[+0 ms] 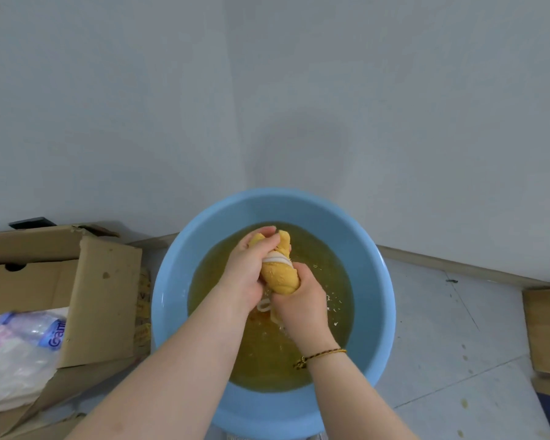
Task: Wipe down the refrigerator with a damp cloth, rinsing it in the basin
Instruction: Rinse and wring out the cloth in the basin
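Cloth (281, 276), yellow with a white band across its middle, is bunched into a thick twisted roll between two bare hands, held above the water. Left hand (246, 271) wraps its fingers around the far end of the roll, a yellow tip poking out past the fingertips. Right hand (300, 304), just nearer the person and touching the left, clenches the near end, and a white edge of fabric hangs out beneath both palms. Braided bracelet (323, 355) circles the right wrist. Directly below both hands lies a round blue basin (172, 290) of cloudy yellowish water (267, 354), with pale flecks floating just right of the right hand. Left of the left forearm, an open cardboard box (104, 281) holds a plastic bottle (43, 328) and a white plastic bag (10, 363). Beyond the hands rises a grey wall (267, 90); to their right are tiled floor (442, 328) and a second carton (546, 328).
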Demonstrator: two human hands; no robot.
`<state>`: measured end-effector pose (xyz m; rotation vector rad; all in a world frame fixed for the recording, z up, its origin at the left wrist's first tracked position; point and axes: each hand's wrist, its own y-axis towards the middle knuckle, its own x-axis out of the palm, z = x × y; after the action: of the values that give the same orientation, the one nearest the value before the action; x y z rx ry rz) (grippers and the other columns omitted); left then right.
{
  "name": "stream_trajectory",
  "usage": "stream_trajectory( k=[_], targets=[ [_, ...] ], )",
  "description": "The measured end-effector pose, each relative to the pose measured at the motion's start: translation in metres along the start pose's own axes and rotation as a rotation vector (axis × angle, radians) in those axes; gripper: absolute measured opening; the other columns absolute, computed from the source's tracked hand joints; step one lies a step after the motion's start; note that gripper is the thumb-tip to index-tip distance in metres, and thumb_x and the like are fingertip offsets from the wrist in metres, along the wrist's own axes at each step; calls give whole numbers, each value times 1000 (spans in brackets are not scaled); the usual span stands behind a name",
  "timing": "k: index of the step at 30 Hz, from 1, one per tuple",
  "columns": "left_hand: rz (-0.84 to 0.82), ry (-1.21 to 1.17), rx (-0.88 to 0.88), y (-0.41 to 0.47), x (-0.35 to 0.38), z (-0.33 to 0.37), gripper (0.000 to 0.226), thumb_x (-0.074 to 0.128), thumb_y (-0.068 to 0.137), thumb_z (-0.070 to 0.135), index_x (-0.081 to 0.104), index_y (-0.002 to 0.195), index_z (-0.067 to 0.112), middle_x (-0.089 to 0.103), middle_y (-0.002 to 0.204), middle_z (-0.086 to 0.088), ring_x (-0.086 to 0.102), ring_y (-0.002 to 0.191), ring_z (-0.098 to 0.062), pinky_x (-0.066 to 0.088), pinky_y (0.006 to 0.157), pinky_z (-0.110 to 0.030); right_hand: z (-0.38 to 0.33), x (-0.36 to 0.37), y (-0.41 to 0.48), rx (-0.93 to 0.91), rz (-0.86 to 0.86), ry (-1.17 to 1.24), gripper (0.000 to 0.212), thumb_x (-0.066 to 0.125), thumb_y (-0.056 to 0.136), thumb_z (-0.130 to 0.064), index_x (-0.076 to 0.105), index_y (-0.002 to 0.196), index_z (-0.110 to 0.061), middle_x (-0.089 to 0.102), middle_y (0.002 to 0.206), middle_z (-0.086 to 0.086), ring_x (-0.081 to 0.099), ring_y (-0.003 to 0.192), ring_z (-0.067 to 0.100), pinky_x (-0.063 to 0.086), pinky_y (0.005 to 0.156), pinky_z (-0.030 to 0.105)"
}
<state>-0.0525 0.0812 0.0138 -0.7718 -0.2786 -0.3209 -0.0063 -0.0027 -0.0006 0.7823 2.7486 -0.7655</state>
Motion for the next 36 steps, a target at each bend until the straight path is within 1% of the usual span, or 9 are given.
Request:
stream_trajectory(
  k=[4, 8, 15, 21, 24, 27, 30, 32, 36],
  targets=[
    [-73, 70, 77, 2, 0, 3, 7, 57, 86, 17, 59, 79, 16, 59, 53, 4, 57, 53, -11, 48, 55, -26, 2, 5, 9, 115, -158, 168, 19, 61, 76, -2, 55, 70, -20, 60, 64, 0, 58, 60, 18, 48, 50, 23],
    [-197, 173, 15, 4, -1, 2, 36, 55, 82, 34, 49, 53, 14, 44, 40, 3, 46, 44, -12, 43, 45, -18, 9, 7, 10, 172, -314, 220, 12, 64, 57, -3, 52, 60, -4, 50, 49, 0, 47, 51, 15, 42, 53, 28],
    [-310, 203, -114, 12, -9, -8, 54, 46, 87, 36, 44, 37, 16, 38, 36, 1, 42, 41, -13, 42, 46, -20, 25, 5, 15, 242, -522, 265, 24, 57, 60, -1, 37, 49, -7, 35, 31, -4, 33, 25, 8, 31, 35, 13],
    [-254, 254, -173, 14, -13, -14, 48, 48, 88, 36, 49, 45, 17, 47, 43, 1, 47, 48, -13, 44, 55, -25, 29, 3, 17, 305, -530, 193, 20, 62, 62, -3, 45, 54, -10, 46, 44, -3, 44, 41, 10, 38, 45, 19],
    [-105, 271, -152, 11, -17, -9, 26, 50, 89, 35, 62, 94, 13, 64, 87, -5, 60, 79, -18, 50, 78, -35, 23, -6, 17, 196, -263, -260, 19, 60, 77, -11, 48, 63, -16, 54, 59, -2, 51, 52, 14, 39, 52, 23],
    [38, 401, -257, 4, -24, -13, 72, 59, 78, 49, 32, 139, 22, 45, 135, -8, 50, 116, -28, 43, 96, -48, 25, -20, 12, -163, 153, -948, 22, 74, 64, -19, 52, 70, -19, 62, 66, 0, 61, 58, 20, 21, 40, 17],
    [130, 391, -380, -4, -11, -18, 92, 70, 63, 58, 31, 138, 21, 45, 134, -12, 53, 110, -34, 50, 86, -47, 27, -19, 8, -604, 331, -1166, 34, 84, 31, -17, 55, 51, -18, 51, 44, -3, 49, 45, 18, 30, 43, 17],
    [202, 313, -502, -1, -7, -20, 91, 76, 55, 57, 44, 127, 11, 56, 119, -13, 57, 103, -33, 50, 87, -45, 29, -15, 4, -917, 369, -1120, 9, 62, 59, -15, 55, 65, -16, 57, 53, -2, 45, 67, 19, 47, 66, 34],
    [78, 262, -625, -4, -2, -22, 48, 65, 79, 40, 57, 110, 4, 61, 100, -14, 59, 97, -28, 50, 85, -38, 31, -19, 1, -1094, 379, -996, 18, 46, 72, -6, 45, 87, -16, 59, 83, -2, 47, 90, 18, 49, 85, 51]
  ],
)
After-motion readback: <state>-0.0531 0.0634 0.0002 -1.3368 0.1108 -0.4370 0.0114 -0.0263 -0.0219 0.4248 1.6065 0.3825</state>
